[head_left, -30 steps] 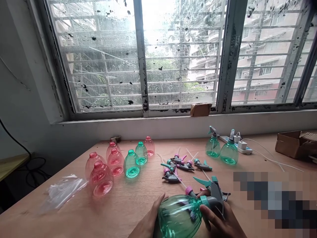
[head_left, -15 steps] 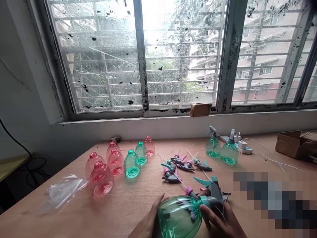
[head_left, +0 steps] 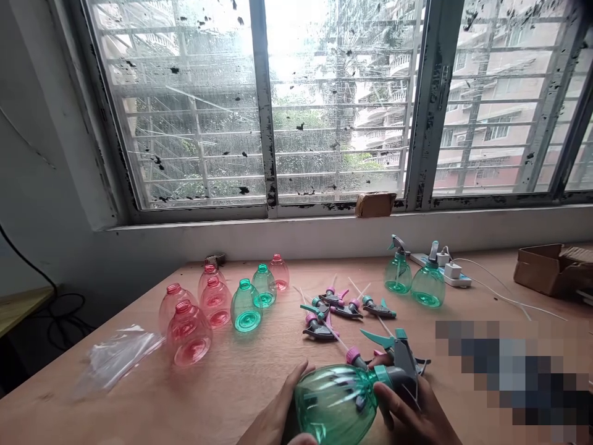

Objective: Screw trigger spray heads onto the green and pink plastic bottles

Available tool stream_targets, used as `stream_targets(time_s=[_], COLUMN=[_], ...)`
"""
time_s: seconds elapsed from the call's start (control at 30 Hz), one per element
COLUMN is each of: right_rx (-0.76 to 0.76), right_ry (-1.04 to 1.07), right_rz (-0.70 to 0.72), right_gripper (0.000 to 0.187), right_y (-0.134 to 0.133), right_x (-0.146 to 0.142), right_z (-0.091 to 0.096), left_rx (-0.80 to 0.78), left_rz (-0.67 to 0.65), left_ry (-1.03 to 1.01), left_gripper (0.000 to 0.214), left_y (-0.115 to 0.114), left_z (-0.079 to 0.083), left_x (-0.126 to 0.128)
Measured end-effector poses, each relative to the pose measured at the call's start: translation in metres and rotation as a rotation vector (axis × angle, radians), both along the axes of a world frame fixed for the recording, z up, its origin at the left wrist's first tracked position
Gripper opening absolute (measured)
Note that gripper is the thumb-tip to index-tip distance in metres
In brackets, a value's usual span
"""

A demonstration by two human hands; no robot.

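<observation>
Window (head_left: pixel 343 123) behind bench (head_left: pixel 250 364); at the near side, a tipped green bottle (head_left: pixel 336 405), left hand (head_left: pixel 273 414) cupping its base, right hand (head_left: pixel 419 414) gripping its sprayer (head_left: pixel 404 361) around the collar (head_left: pixel 382 373). If skewed, the collar could cross-thread and leak.

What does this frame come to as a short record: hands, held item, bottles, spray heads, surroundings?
Left hand: holding the body of a green bottle
Right hand: gripping the spray head at its neck
Held bottle: tilted, neck toward right hand
Headless, upright: five red bottles, two green bottles
Fitted, upright: two green sprayers
Loose spray heads: mid-table cluster
Nearby: clear plastic, power strip, cardboard box
</observation>
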State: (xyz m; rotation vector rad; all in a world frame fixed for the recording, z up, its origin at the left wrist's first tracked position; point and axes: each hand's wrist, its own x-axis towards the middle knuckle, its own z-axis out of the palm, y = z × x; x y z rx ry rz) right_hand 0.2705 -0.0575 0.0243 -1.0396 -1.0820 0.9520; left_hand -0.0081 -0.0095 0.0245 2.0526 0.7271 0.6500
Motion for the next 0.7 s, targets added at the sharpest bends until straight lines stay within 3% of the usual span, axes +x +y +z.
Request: stream_targets(time_s=[0.1, 0.23, 0.37, 0.53, 0.7], right_rx=[0.009, 0.007, 0.011, 0.052, 0.036], right_ry=[0.017, 0.014, 0.003, 0.028, 0.031], right_rz=[0.021, 0.009, -0.003, -0.028, -0.023], right_gripper=[0.053, 0.054, 0.054, 0.053, 0.052], right_y=[0.000, 0.000, 0.000, 0.000, -0.001], right_x=[0.001, 0.001, -0.001, -0.003, -0.001], right_z=[-0.002, -0.004, -0.001, 0.004, 0.002], left_rx=[-0.043, -0.079, 0.011, 0.028, -0.007], left_rz=[0.038, 0.103, 0.011, -0.005, 0.015], left_ry=[0.046, 0.071, 0.015, 0.017, 0.051], left_gripper=[0.102, 0.089, 0.096, 0.080, 0.099], left_y=[0.005, 0.010, 0.006, 0.000, 0.005], left_z=[-0.009, -0.019, -0.013, 0.000, -0.010], left_x=[0.002, 0.004, 0.001, -0.003, 0.000])
